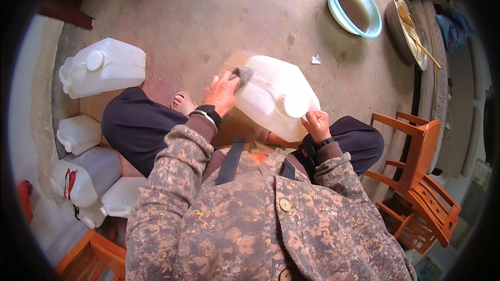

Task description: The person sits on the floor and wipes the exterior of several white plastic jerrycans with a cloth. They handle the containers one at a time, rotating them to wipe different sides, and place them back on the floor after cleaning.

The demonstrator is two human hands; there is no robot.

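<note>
A translucent white plastic jerrycan [261, 103] lies tilted between my knees, its round white screw cap [295, 105] facing up. With my left hand [222, 93] I press a grey cloth [243, 76] against the far left part of the jerrycan. That end of it is blurred. My right hand [318, 124] grips the jerrycan at its near right end, beside the cap; the part inside my fingers is hidden.
Another white jerrycan [117, 66] lies at the left, with several more stacked by the wall. A turquoise basin [332, 6] of brownish water and a metal bowl [398, 39] stand at the far right. Wooden chairs [424, 152] flank me.
</note>
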